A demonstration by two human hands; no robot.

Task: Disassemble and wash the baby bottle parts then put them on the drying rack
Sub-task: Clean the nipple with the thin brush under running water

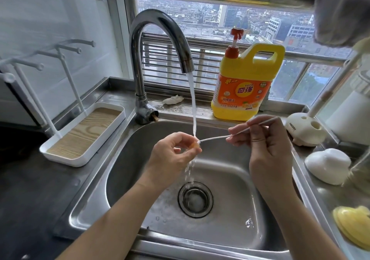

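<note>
Gently, left hand point(172, 152) pinching the small orange part point(194, 144) under the stream point(193, 109), right hand point(267, 141) pinching the thin white brush point(212, 138), I should twirl it right through.

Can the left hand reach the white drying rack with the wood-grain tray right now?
Probably yes: nothing stands between the left hand and the white drying rack, though the hand pinches a small orange part.
</note>
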